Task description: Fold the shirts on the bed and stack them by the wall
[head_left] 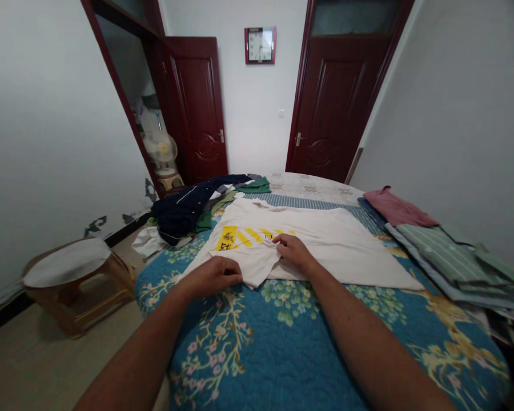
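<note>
White shirt [342, 242] spread across the flowered cover [300, 354].
The right hand [294, 251] pinches a fold in its fingers; the left hand [216, 274] hides its fingertips, so I cannot tell its grip. Dark clothes [186, 205] heap at the cover's left.

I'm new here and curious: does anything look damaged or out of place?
Yes. Ragged dark patches break the pale left wall low down near the stool, as if its surface were flaking. Also, the navy garment lies crumpled on the left, unlike the folded clothes on the right.
</note>
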`<state>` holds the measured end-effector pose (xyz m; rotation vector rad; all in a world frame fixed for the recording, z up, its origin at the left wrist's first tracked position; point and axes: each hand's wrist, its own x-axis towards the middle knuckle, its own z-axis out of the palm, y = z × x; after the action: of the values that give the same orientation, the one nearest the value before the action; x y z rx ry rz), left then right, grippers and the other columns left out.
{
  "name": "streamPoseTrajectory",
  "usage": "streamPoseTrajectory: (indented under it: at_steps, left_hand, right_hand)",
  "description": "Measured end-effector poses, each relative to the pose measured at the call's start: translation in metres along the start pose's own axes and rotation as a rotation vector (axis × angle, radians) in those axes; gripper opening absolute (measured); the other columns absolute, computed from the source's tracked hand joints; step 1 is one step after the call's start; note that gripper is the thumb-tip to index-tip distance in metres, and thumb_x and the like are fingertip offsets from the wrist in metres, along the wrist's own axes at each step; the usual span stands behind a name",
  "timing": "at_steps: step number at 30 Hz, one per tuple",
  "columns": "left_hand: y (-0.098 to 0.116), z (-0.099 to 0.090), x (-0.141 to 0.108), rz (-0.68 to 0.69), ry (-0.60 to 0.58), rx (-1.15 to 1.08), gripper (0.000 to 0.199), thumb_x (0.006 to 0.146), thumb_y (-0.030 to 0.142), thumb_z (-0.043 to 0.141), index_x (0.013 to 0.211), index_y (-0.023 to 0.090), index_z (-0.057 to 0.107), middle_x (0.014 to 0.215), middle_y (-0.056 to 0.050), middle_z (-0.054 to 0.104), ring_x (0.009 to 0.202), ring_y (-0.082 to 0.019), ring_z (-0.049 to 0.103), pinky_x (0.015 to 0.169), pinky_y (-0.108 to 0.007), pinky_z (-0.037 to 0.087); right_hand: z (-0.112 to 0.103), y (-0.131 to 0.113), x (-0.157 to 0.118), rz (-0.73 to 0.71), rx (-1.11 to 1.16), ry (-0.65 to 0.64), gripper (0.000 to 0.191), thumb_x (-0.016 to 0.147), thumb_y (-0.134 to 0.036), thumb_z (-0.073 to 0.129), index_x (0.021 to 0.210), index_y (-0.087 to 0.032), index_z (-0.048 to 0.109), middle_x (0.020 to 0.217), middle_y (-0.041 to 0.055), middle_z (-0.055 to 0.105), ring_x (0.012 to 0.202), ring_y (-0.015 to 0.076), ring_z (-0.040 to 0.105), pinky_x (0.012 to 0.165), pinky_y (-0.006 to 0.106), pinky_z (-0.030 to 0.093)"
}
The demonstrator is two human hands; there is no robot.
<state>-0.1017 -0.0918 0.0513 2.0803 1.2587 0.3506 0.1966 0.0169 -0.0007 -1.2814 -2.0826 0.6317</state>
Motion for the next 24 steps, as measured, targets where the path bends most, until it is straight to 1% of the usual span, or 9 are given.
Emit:
streamPoseTrajectory:
  at_steps: [3, 5, 7, 9, 11, 15, 19, 22, 24]
  left_hand:
    - [-0.013, -0.015, -0.002, -0.024, 0.286, 0.126, 0.031, 0.093, 0.041, 0.060, 0.106, 0.020, 0.078, 0.095, -0.005, 0.076, 0.083, -0.021, 0.067, 0.075, -0.030, 0.050]
    - [-0.025, -0.025, -0.002, -0.031, 0.385, 0.231, 0.033, 0.090, 0.034, 0.062, 0.116, 0.021, 0.077, 0.111, -0.009, 0.076, 0.093, -0.023, 0.069, 0.084, -0.034, 0.053]
    - [-0.036, -0.031, 0.000, -0.007, 0.383, 0.316, 0.038, 0.088, 0.029, 0.063, 0.124, 0.023, 0.075, 0.125, -0.011, 0.074, 0.107, -0.026, 0.069, 0.096, -0.038, 0.053]
    - [-0.045, -0.031, 0.003, 0.033, 0.355, 0.380, 0.041, 0.088, 0.025, 0.062, 0.127, 0.024, 0.075, 0.130, -0.011, 0.073, 0.117, -0.028, 0.067, 0.104, -0.042, 0.051]
    - [-0.050, -0.028, 0.008, 0.062, 0.349, 0.434, 0.037, 0.089, 0.023, 0.061, 0.122, 0.025, 0.077, 0.124, -0.010, 0.075, 0.118, -0.029, 0.067, 0.107, -0.043, 0.050]
    - [-0.052, -0.021, 0.018, 0.098, 0.402, 0.453, 0.023, 0.089, 0.021, 0.062, 0.104, 0.021, 0.079, 0.110, -0.010, 0.078, 0.108, -0.027, 0.070, 0.103, -0.042, 0.052]
    - [-0.058, -0.019, 0.016, 0.132, 0.487, 0.310, 0.022, 0.094, 0.026, 0.058, 0.104, 0.020, 0.076, 0.107, -0.009, 0.078, 0.101, -0.023, 0.071, 0.094, -0.035, 0.054]
    - [-0.065, -0.019, 0.014, 0.007, 0.655, 0.286, 0.022, 0.094, 0.025, 0.056, 0.104, 0.021, 0.075, 0.105, -0.009, 0.077, 0.097, -0.023, 0.070, 0.090, -0.034, 0.053]
    - [-0.069, -0.018, 0.015, -0.097, 0.715, 0.330, 0.023, 0.095, 0.024, 0.054, 0.107, 0.021, 0.074, 0.107, -0.010, 0.077, 0.097, -0.024, 0.070, 0.088, -0.035, 0.052]
  right_hand:
    - [-0.002, -0.001, -0.001, 0.023, 0.038, -0.022, 0.040, 0.083, -0.017, 0.053, 0.115, -0.018, 0.077, 0.081, 0.0008, 0.072, 0.074, 0.0176, 0.062, 0.070, 0.026, 0.046]
    - [-0.002, -0.002, 0.000, 0.057, 0.052, 0.020, 0.040, 0.089, -0.023, 0.054, 0.122, -0.018, 0.075, 0.083, 0.0015, 0.072, 0.076, 0.0180, 0.063, 0.072, 0.027, 0.047]
    - [-0.003, -0.004, 0.001, 0.091, 0.047, 0.059, 0.042, 0.095, -0.031, 0.054, 0.131, -0.018, 0.071, 0.089, 0.0029, 0.074, 0.079, 0.0184, 0.065, 0.074, 0.027, 0.048]
    - [-0.004, -0.007, 0.004, 0.100, 0.010, 0.060, 0.044, 0.098, -0.037, 0.055, 0.137, -0.019, 0.067, 0.095, 0.0044, 0.076, 0.083, 0.0188, 0.067, 0.076, 0.028, 0.049]
    - [-0.005, -0.011, 0.008, 0.086, -0.048, 0.036, 0.046, 0.100, -0.040, 0.057, 0.140, -0.019, 0.065, 0.098, 0.0057, 0.077, 0.087, 0.0195, 0.069, 0.078, 0.028, 0.049]
    - [0.003, -0.020, 0.017, 0.035, -0.157, -0.022, 0.054, 0.096, -0.042, 0.066, 0.146, -0.021, 0.062, 0.104, 0.0067, 0.080, 0.091, 0.0212, 0.072, 0.082, 0.029, 0.050]
    - [0.019, -0.020, 0.030, -0.011, -0.103, 0.004, 0.036, 0.093, -0.024, 0.062, 0.127, -0.022, 0.076, 0.111, 0.0067, 0.080, 0.099, 0.0203, 0.072, 0.092, 0.029, 0.051]
    - [0.029, -0.015, 0.039, 0.117, 0.055, 0.138, 0.030, 0.093, -0.022, 0.056, 0.111, -0.020, 0.080, 0.110, 0.0061, 0.081, 0.100, 0.0196, 0.073, 0.093, 0.029, 0.053]
    - [0.033, -0.013, 0.041, 0.179, 0.083, 0.212, 0.029, 0.092, -0.022, 0.056, 0.107, -0.019, 0.080, 0.107, 0.0055, 0.081, 0.099, 0.0197, 0.073, 0.093, 0.029, 0.053]
